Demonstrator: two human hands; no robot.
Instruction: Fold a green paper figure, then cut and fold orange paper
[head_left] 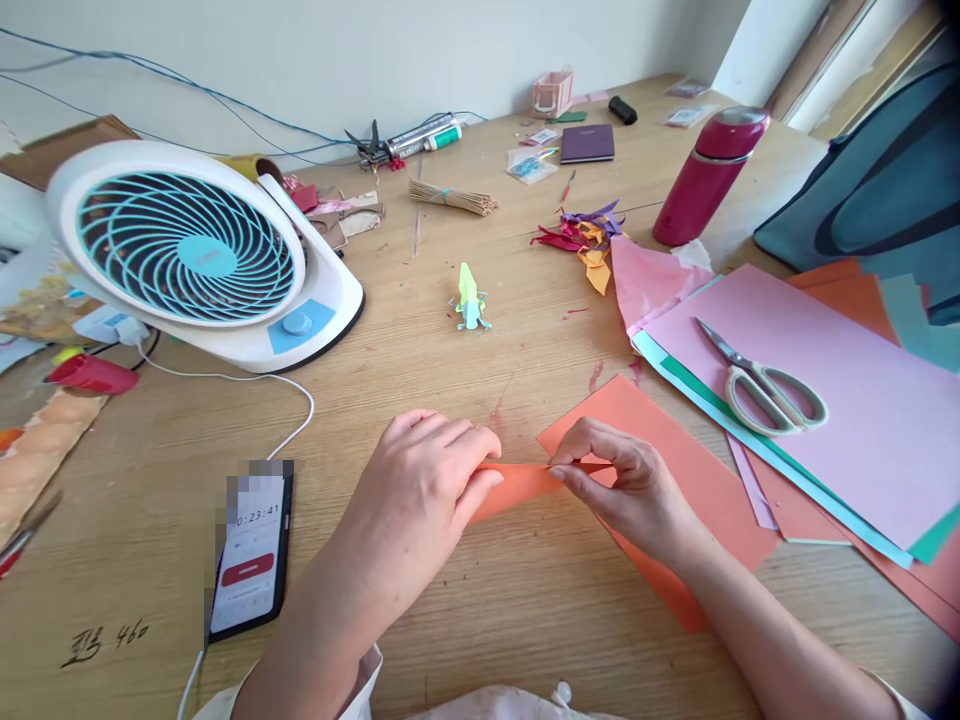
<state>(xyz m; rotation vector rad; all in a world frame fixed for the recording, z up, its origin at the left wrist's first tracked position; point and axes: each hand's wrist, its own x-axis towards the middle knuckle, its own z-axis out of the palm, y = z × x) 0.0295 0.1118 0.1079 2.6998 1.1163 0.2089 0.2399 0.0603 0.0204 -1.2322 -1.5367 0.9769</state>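
A narrow folded piece of orange paper is held between my two hands above the wooden table. My left hand pinches its left end, with thumb and fingers pressed together. At the right end, the fingertips and thumb of my right hand grip the fold. Under my right hand lies a larger orange sheet, flat on the table. Beyond my hands stands a small folded figure in yellow-green and light blue paper.
Scissors rest on stacked coloured paper at the right, near a magenta bottle. A white fan stands at the left, above a phone with its cable. Paper scraps and bundled sticks lie further back.
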